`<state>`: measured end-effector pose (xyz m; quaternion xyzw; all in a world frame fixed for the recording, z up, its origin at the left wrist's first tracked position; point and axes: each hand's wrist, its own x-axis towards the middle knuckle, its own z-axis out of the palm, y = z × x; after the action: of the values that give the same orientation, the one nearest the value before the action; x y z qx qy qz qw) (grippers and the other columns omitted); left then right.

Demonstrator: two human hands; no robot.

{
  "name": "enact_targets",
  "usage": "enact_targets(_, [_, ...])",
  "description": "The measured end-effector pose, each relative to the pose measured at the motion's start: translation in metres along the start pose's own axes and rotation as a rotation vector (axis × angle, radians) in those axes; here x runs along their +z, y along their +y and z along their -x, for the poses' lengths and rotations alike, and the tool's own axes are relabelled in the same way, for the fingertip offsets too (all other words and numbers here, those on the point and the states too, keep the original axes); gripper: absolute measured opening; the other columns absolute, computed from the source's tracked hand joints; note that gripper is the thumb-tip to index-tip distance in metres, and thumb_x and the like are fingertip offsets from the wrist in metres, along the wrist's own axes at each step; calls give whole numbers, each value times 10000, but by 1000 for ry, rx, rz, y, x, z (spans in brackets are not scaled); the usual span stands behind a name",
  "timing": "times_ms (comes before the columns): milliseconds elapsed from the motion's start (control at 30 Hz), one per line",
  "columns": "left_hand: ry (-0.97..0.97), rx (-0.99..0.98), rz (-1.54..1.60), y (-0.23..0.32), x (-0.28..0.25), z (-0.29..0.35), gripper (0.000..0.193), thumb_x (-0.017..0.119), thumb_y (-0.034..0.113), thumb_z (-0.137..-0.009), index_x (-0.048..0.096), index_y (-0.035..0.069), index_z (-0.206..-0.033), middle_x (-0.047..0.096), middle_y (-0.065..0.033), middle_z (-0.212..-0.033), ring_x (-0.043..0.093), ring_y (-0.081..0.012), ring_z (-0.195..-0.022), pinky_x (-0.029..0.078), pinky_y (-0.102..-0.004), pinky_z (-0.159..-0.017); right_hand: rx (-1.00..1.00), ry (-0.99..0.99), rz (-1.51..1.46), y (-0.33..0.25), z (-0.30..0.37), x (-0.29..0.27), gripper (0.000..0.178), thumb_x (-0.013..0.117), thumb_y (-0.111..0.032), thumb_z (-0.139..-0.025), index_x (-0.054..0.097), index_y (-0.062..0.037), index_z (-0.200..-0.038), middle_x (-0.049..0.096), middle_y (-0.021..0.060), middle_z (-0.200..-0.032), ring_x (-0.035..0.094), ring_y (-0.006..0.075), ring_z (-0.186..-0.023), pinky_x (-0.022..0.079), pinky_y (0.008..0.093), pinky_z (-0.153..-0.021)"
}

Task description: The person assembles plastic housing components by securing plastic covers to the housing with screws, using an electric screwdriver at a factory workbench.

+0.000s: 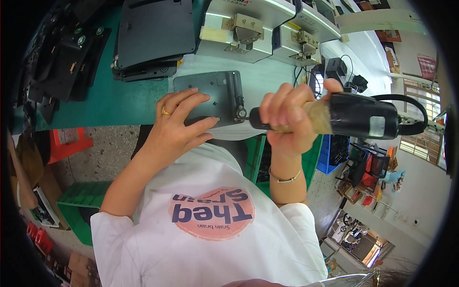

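A dark grey flat panel (217,88) lies on the bench in front of me, with a raised bar and a round metal fitting (241,113) along its right edge. My left hand (178,115), a ring on one finger, rests on the panel's left part with its fingers spread. A small shiny piece shows by a fingertip, too small to name. My right hand (292,115) is wrapped around a black corded electric screwdriver (366,115) with tan wrapping on its grip. The screwdriver lies nearly level, its tip pointing left at the round fitting; whether they touch I cannot tell.
Stacked dark panels (155,33) stand behind the work. More dark plates (71,67) lean at the left. Two white machines with metal feeders (246,31) line the back. Green crates (79,201) and a blue crate (330,155) sit below the bench. Another person's arm (21,177) shows far left.
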<state>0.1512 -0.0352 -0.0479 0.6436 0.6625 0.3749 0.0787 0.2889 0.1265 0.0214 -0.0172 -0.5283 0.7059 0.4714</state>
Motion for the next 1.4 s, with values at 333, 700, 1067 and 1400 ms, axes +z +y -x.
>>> enact_targets(333, [37,9,-45,-2,5,5,332,816,169,-629,713,201,-942,535,-44,-1273,462,-267,-1256,355,-470,-1014,104,-126,226,25,20,1,598,652,-48,-887,304,-171,-1357,492,32,-670,485,156,-567,473,319,-494])
enact_targets(700, [78,16,-49,-4,9,5,279,801,163,-639,727,212,-904,555,-37,-1234,478,-263,-1238,363,-471,-1005,100,-151,278,34,21,-2,572,662,-52,-889,309,-160,-1325,501,34,-665,485,157,-565,483,313,-509])
enact_targets(1067, [-1,-94,7,-1,5,1,265,765,203,-732,680,172,-981,519,-45,-1283,447,-281,-1277,320,-493,-1032,73,-364,499,35,17,5,811,717,-10,-840,189,-97,-1449,543,52,-713,536,183,-596,488,299,-577])
enact_targets(1400, [3,-130,26,-1,7,1,190,750,195,-754,680,157,-927,527,-47,-1264,450,-280,-1274,318,-476,-1034,65,-268,499,36,24,7,714,741,-22,-829,279,-136,-1362,528,42,-700,535,181,-593,488,303,-564])
